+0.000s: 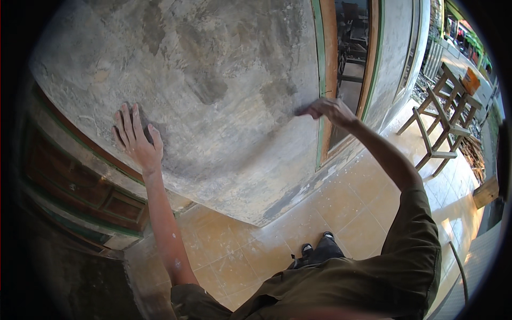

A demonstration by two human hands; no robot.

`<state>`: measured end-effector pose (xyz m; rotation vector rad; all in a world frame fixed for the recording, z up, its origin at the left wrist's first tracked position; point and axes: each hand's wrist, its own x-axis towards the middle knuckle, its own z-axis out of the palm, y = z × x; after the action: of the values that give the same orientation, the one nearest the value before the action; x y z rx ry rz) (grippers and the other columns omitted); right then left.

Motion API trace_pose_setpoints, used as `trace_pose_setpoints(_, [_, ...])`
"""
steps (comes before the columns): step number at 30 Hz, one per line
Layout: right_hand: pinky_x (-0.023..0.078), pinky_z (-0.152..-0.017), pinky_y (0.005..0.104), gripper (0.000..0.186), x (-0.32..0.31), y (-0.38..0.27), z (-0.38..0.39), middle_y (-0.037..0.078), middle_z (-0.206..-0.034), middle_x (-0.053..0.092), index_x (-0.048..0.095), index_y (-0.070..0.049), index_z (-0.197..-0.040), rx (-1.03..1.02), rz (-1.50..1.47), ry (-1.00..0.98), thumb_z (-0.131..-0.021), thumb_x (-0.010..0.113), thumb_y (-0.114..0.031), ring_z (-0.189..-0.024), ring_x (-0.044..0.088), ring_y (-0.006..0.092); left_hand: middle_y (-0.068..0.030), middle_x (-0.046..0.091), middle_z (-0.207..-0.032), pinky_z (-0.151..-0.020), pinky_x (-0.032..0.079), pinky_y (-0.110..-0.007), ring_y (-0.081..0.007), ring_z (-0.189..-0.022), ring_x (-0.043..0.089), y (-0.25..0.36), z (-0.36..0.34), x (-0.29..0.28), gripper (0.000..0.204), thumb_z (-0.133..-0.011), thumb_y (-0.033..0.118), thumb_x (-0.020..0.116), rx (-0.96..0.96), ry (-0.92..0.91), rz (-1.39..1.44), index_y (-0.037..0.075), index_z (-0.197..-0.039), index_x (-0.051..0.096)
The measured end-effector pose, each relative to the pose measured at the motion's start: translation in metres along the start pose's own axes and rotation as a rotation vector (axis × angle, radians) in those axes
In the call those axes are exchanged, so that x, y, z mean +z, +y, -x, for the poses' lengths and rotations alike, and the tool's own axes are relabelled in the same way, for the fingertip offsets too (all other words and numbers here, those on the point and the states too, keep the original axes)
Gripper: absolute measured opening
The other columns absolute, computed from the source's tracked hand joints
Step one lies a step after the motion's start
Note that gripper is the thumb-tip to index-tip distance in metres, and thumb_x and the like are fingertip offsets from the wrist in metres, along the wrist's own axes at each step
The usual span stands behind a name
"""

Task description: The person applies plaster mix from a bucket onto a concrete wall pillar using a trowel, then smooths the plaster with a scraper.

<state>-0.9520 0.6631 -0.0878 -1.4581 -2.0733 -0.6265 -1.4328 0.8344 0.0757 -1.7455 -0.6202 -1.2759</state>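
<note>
**Q:** Why does the left hand lie flat on the wall?

**A:** My left hand [136,137] rests open, fingers spread and apart, palm against the grey, mottled cement-plastered wall [213,69]. It clamps on nothing. I judge it a brace: with the arm straight, it steadies my body as I lean toward the surface.

**Q:** And the right hand?

**A:** My right hand [332,110] is raised at the wall's right edge, close to the green-painted wooden door frame [320,80]. Its grip is closed on a small dark object [300,111] that juts left from the fingers and meets the plaster. The object is blurred; I cannot tell what kind of tool it is. The hand holds it edge-on to the wall, which suits pressing or rubbing along the surface.

**Q:** Where does the work sit relative to the body?

**A:** The plaster between my two hands is the worked area, at about shoulder height. Darker patches show just left of the right hand. My dark shoes [317,249] stand on the pale tan tiled floor [341,208], near the wall's foot, so both arms reach it without stretching.

**Q:** What else stands about?

**A:** A brown panelled wooden door [80,186] lies to the left. Wooden trestle stools [442,117] stand well apart on the right, outside, carrying an orange container [470,80].
</note>
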Motion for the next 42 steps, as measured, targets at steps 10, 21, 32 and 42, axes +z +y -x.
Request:
trace_pose_setpoints(10, [0.053,-0.092,0.0361,0.034,-0.196,-0.011,-0.202,0.016,-0.118,0.064,0.060,0.001,-0.118,-0.306,-0.004,0.550,-0.085,0.055,0.002,-0.110,0.062,0.0301,-0.0098,0.044,-0.146,-0.111,0.024,-0.051,-0.0316,-0.136,0.037,0.002,0.002,0.002,0.046,-0.098,0.032,0.037,-0.011,0.010,-0.022,0.012,-0.138,0.050])
trace_pose_setpoints(21, [0.051,-0.092,0.0370,0.033,0.072,-0.061,0.043,0.012,-0.114,0.063,0.060,-0.001,-0.116,-0.156,0.017,-0.300,-0.084,0.056,-0.010,-0.110,0.061,0.0248,-0.0126,0.038,-0.149,-0.113,0.019,-0.053,-0.0336,-0.139,0.031,0.022,0.001,0.008,0.051,-0.099,0.038,0.034,-0.142,0.025,-0.072,0.010,-0.140,0.045])
trace_pose_setpoints(32, [0.059,-0.072,0.0311,0.034,-0.106,-0.097,-0.214,0.019,-0.114,0.060,0.052,-0.001,-0.124,-0.243,0.396,0.104,-0.092,0.058,-0.014,-0.094,0.066,0.0223,-0.0134,0.035,-0.150,-0.112,0.018,-0.054,-0.0341,-0.140,0.029,0.023,-0.003,0.003,0.053,-0.097,0.037,0.038,-0.114,-0.048,-0.061,0.010,-0.142,0.042])
trace_pose_setpoints(42, [0.034,-0.113,0.0397,0.060,-0.019,-0.137,-0.216,0.015,-0.139,0.049,0.044,-0.005,-0.139,-0.380,0.530,0.292,-0.084,0.066,-0.009,-0.131,0.045,0.0286,-0.0028,0.060,-0.128,-0.104,0.035,-0.045,-0.0260,-0.123,0.051,-0.007,0.000,-0.026,0.012,-0.081,0.015,0.071,-0.027,-0.045,0.214,0.016,-0.093,0.071])
